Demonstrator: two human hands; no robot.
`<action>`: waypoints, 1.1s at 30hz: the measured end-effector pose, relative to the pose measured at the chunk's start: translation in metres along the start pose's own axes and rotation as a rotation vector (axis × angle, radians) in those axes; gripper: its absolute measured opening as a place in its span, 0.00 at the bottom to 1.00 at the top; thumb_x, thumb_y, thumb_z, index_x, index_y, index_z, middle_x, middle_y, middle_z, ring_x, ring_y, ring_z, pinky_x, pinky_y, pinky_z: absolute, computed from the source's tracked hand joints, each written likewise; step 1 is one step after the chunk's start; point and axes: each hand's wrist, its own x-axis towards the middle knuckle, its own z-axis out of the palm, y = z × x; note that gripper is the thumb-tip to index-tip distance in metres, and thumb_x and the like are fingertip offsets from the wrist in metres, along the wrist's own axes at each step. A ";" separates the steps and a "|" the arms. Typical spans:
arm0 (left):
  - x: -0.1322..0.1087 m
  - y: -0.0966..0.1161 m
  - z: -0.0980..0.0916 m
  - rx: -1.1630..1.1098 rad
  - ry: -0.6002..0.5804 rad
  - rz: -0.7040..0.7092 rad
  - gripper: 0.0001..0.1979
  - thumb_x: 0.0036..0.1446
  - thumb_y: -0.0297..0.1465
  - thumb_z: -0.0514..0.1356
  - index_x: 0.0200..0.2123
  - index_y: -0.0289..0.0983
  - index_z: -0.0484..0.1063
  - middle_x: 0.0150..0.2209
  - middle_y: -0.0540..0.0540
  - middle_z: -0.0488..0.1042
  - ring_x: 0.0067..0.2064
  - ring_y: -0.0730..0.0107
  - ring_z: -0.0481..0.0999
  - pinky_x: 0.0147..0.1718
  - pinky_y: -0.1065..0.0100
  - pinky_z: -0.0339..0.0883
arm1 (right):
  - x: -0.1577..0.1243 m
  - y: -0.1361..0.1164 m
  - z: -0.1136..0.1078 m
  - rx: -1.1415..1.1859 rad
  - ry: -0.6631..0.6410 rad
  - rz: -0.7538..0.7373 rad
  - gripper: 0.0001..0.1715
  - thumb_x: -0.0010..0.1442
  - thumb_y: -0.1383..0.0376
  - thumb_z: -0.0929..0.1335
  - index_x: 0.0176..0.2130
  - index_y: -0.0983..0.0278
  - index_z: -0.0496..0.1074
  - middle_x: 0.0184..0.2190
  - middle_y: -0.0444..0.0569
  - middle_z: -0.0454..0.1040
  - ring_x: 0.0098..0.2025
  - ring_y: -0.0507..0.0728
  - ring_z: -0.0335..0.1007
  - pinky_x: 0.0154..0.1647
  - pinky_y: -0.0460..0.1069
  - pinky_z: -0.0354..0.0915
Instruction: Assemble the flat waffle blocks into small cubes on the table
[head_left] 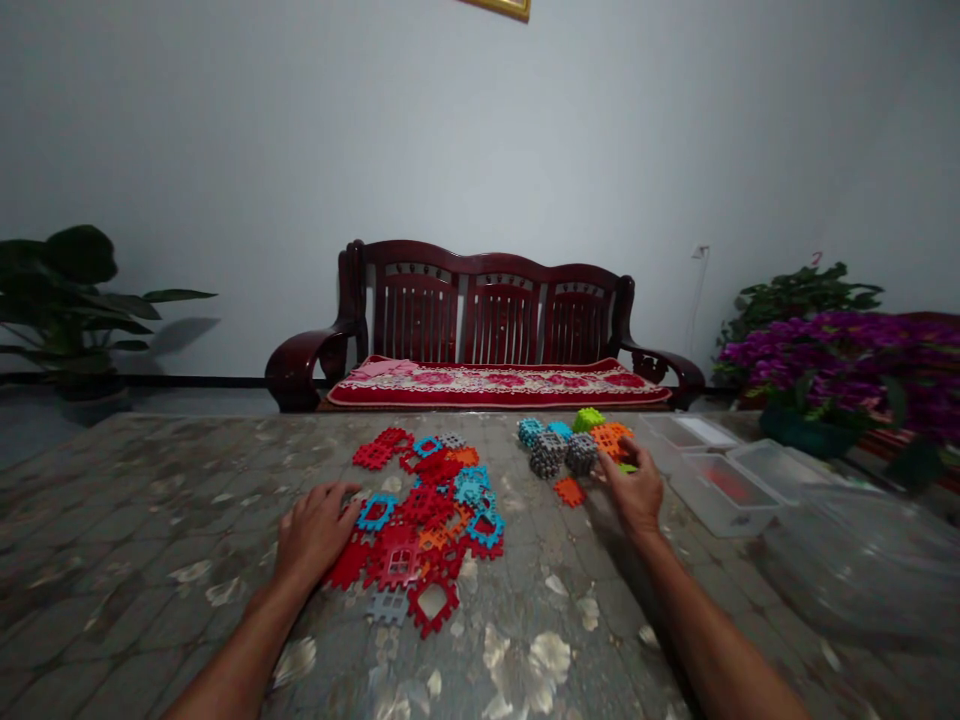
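A heap of flat interlocking plastic tiles, mostly red with some blue, orange and grey, lies on the patterned table. My left hand rests flat at the heap's left edge, fingers stretched out and touching a blue tile. Further right stands a cluster of assembled cubes in grey, blue, green and orange. My right hand reaches to this cluster, fingers curled at an orange piece; whether it grips it is unclear. A single orange tile lies just left of that hand.
Clear plastic boxes and lids sit to the right of the cubes. A wooden bench with a red cushion stands behind the table. Purple flowers are at right, a leafy plant at left.
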 end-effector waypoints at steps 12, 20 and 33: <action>-0.001 0.001 -0.002 -0.001 -0.012 -0.014 0.25 0.68 0.43 0.47 0.56 0.42 0.78 0.60 0.38 0.76 0.61 0.47 0.74 0.62 0.47 0.64 | 0.033 0.021 -0.017 -0.343 -0.087 0.041 0.38 0.53 0.47 0.71 0.58 0.64 0.74 0.51 0.58 0.82 0.51 0.68 0.76 0.53 0.59 0.68; 0.001 0.000 0.000 0.007 0.001 -0.015 0.25 0.68 0.43 0.48 0.55 0.43 0.79 0.59 0.38 0.78 0.60 0.46 0.74 0.61 0.46 0.65 | -0.030 0.008 -0.016 -0.293 -0.330 -0.033 0.38 0.56 0.46 0.70 0.60 0.62 0.72 0.51 0.54 0.81 0.42 0.62 0.78 0.45 0.55 0.70; 0.000 0.000 -0.001 0.024 0.006 0.000 0.24 0.69 0.43 0.47 0.55 0.44 0.78 0.59 0.40 0.77 0.60 0.49 0.74 0.61 0.49 0.66 | -0.048 0.000 -0.003 -0.490 -0.509 -0.011 0.38 0.60 0.51 0.71 0.65 0.61 0.67 0.52 0.53 0.81 0.53 0.64 0.78 0.49 0.54 0.70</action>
